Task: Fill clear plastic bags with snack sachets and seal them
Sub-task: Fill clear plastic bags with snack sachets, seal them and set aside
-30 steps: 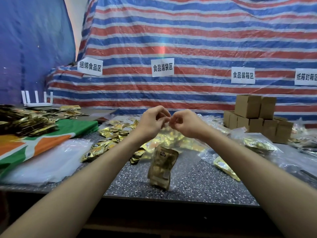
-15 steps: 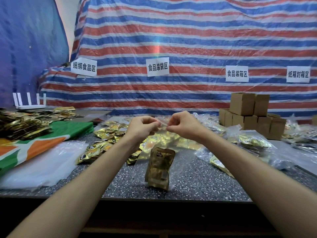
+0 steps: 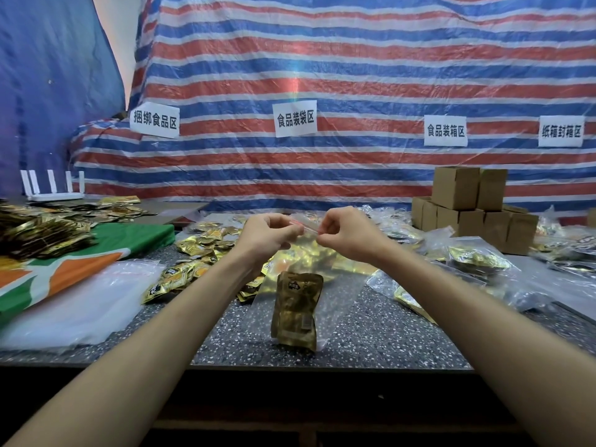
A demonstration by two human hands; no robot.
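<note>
A clear plastic bag (image 3: 325, 298) hangs upright over the speckled table (image 3: 371, 337), with gold snack sachets (image 3: 295, 312) settled in its bottom. My left hand (image 3: 266, 235) pinches the left end of the bag's red-lined zip strip (image 3: 306, 224). My right hand (image 3: 346, 233) pinches the strip's right end, a short gap from the left hand. A loose heap of gold sachets (image 3: 196, 253) lies behind and left of the bag.
A stack of empty clear bags (image 3: 80, 301) lies at left beside a green and orange cloth (image 3: 64, 266) with piled sachets. Filled bags (image 3: 477, 262) and small cardboard boxes (image 3: 467, 208) sit at right. A striped tarp with paper signs hangs behind.
My hands, close together one second ago, have moved apart along the bag's top strip. The bag with the sachets still hangs in the same spot.
</note>
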